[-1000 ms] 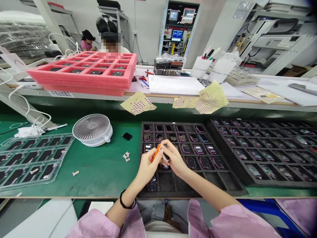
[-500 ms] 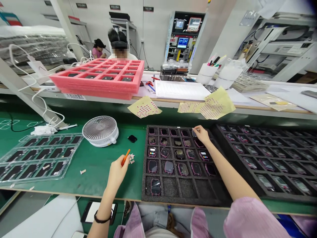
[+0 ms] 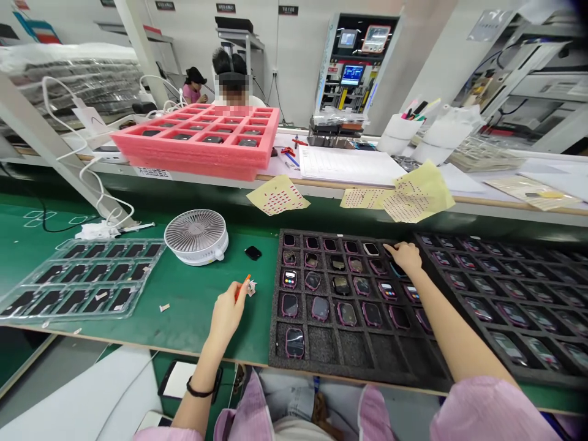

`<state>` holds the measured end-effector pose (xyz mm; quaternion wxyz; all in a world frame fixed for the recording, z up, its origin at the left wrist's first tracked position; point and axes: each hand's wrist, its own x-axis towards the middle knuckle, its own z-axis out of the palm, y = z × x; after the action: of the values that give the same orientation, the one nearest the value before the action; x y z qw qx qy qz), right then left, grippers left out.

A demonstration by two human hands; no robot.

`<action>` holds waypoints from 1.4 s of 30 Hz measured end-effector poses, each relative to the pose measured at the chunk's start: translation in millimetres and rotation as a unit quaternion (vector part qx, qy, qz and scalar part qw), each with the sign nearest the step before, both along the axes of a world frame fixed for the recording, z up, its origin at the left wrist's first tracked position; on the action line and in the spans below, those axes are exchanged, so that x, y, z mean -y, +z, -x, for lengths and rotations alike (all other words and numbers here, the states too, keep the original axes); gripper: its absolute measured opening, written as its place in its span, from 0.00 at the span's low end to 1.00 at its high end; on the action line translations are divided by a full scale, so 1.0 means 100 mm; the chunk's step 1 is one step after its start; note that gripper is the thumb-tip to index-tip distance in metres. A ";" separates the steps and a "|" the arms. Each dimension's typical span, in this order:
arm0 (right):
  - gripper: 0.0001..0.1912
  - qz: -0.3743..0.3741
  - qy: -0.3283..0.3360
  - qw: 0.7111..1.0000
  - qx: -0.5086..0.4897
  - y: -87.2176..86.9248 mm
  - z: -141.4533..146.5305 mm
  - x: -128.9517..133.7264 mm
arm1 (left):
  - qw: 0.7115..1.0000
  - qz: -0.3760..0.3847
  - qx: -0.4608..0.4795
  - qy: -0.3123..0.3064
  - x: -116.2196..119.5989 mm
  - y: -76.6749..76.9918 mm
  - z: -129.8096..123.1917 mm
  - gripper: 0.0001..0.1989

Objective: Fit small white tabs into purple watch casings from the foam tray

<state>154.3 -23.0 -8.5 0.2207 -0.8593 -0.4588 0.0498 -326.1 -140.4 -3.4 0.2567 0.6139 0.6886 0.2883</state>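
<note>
My left hand [image 3: 228, 309] is closed round a slim orange tool [image 3: 248, 279], most of it hidden by the fingers. A small cluster of whitish scraps [image 3: 252, 288] lies by the tool on the green bench. Over the back right of the black foam tray [image 3: 321, 369] is my right hand [image 3: 407, 257], with a finger stretched leftward and the others partly hidden. Beneath it a dark watch [image 3: 395, 268] shows in part. Just left of that finger, a watch with a pale rim [image 3: 370, 249] sits in its compartment. Several purple-rimmed watches fill other compartments, two or more with lit screens.
A second foam tray [image 3: 463, 327] with watches adjoins on the right. At left are a white fan [image 3: 197, 236], a clear plastic tray of dark parts [image 3: 126, 313] and a small black piece [image 3: 253, 252]. A pink foam tray [image 3: 193, 165] sits on the shelf; people sit beyond.
My right hand has left the back-row watch, now seen with a pale rim, and moved right. My left hand still grips the orange tool. The whole view has shifted slightly.
</note>
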 end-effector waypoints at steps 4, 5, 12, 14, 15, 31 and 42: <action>0.16 -0.040 0.010 0.999 -0.021 0.05 0.15 0.01 | 0.993 -0.024 0.107 -0.042 0.03 0.08 -0.15 0.16; 0.16 -0.085 0.013 0.995 -0.056 0.08 0.26 0.04 | 0.988 -0.032 0.136 -0.069 0.04 0.11 -0.21 0.16; 0.15 -0.171 0.214 0.753 -0.598 0.51 1.65 0.74 | 0.923 -0.006 0.289 -0.252 0.12 0.34 -0.95 0.19; 0.13 -0.121 0.245 0.695 -0.665 0.61 2.00 0.93 | 0.909 0.015 0.326 -0.259 0.12 0.36 -1.10 0.19; 0.13 -0.101 0.251 0.674 -0.687 0.64 2.13 1.00 | 0.903 0.024 0.344 -0.255 0.12 0.36 -1.15 0.19; 0.15 -0.089 0.239 0.591 -0.765 0.63 2.38 1.04 | 0.897 0.048 0.366 -0.245 0.05 0.38 -1.12 0.23; 0.14 -0.121 0.263 0.645 -0.707 0.65 2.39 1.06 | 0.897 0.068 0.365 -0.240 0.04 0.41 -1.04 0.24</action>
<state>-85.1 -129.1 56.9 0.5575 -0.3715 -0.3722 0.6423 -221.8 -144.3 38.0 0.5922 0.5932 0.3963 0.3746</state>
